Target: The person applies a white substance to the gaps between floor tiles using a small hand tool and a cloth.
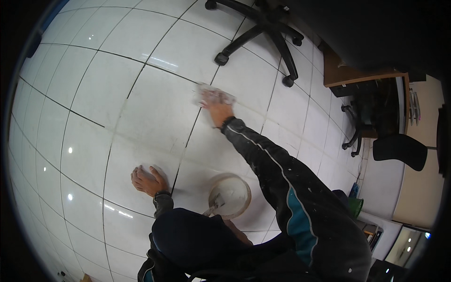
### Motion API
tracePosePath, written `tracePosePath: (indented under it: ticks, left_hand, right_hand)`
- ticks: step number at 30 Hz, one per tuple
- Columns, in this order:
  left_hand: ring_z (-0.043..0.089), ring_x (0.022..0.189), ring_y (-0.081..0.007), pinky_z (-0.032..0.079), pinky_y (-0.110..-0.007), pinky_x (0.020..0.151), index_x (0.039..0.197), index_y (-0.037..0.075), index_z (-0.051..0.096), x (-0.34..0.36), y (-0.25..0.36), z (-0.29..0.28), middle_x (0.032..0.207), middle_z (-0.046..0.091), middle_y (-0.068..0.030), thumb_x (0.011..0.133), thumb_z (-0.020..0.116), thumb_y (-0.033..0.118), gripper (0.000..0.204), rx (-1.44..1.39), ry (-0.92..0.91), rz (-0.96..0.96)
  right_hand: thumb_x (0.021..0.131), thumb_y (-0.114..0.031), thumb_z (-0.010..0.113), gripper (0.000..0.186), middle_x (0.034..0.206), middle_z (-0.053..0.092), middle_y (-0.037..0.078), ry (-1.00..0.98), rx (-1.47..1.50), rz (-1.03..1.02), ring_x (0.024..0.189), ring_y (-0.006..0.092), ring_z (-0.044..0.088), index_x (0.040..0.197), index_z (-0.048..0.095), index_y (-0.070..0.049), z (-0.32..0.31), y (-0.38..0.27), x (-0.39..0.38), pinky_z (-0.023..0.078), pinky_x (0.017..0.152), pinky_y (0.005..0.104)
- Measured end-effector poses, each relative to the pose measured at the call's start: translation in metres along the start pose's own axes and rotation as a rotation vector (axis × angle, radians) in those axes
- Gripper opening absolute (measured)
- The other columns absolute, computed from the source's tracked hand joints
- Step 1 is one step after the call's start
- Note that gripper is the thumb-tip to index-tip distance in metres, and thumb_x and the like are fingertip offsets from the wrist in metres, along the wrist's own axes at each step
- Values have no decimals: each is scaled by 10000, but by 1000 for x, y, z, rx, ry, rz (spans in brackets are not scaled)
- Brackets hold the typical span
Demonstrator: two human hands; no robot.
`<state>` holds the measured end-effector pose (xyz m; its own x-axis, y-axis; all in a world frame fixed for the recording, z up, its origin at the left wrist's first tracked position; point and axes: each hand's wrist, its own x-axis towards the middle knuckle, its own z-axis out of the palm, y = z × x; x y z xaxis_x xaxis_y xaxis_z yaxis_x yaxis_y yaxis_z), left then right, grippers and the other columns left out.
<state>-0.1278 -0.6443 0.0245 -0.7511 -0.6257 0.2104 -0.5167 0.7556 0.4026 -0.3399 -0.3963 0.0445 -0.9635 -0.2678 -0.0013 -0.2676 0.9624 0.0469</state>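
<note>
Now the right hand [219,110] holds a pale cloth [205,90] down on the white tile floor [141,150]. Think of a clock laid over the head view: the cloth is near 12 o'clock, a bit up from the middle. The fingers lie over its top. They look blurry, so I cannot tell how hard they grip or how much they bend.

At 8 o'clock the left hand [148,182] rests on the floor. Its fingers are a little apart, with the thumb out to the side, and I see nothing in its grip. It seems a good prop for leaning. Keep that palm low and steady so it does not slip if the tiles are wet.

Some lines between the tiles are pale [251,109] and some are dark [190,135]. To wipe well, I think, keep the cloth flat and push softly. Go across the pale lines, not along them, so the cloth does not dig stuff out. Turn to a clean side when it gets mucky.

At 6 o'clock sits a round tub [249,195] with pale, wet-looking stuff and a tool [217,203] in it. The right sleeve [263,150] runs close by it in this view, so mind the elbow. Near 1 o'clock is a black chair base [269,24]. Stop each wipe before its wheels, or they could get smeared.
</note>
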Motion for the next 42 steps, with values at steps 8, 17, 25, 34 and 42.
tracePosePath:
  ticks: [8,17,25,34,42]
  left_hand:
    - [343,1241,-323,235,-489,1033,1180,48,485,0,-3,-1,1251,452,-134,873,512,353,433,24,-10,17]
    - [332,1253,-332,234,-493,1043,1184,39,485,3,10,4,1256,458,-148,868,512,347,442,-33,-40,3]
    - [326,1255,-338,228,-490,1046,1181,35,485,2,-2,-1,1262,455,-149,868,510,344,441,10,-41,-13]
    - [339,1240,-332,229,-489,1037,1164,42,482,0,0,-1,1250,454,-146,872,514,334,414,-31,-12,7]
    - [342,1240,-348,234,-504,1041,1177,40,478,0,-5,-1,1247,459,-156,861,524,325,427,-40,-9,-34]
  right_hand:
    - [783,-94,472,679,1281,506,181,-378,281,-120,1069,370,560,1424,285,-214,-18,82,-81,453,850,533]
    - [684,-211,572,623,1061,614,239,133,525,54,1012,394,581,1273,455,-44,64,148,9,472,889,414]
    - [856,-239,502,388,1109,610,187,-312,426,55,992,358,605,1230,501,-137,-34,-89,107,473,882,446]
    - [951,-307,351,516,1342,379,309,-27,78,-48,1166,490,456,1421,260,-116,27,-53,52,371,902,645]
    - [724,-92,509,620,1029,616,197,-291,278,124,959,375,600,1328,375,-131,-10,31,43,490,836,426]
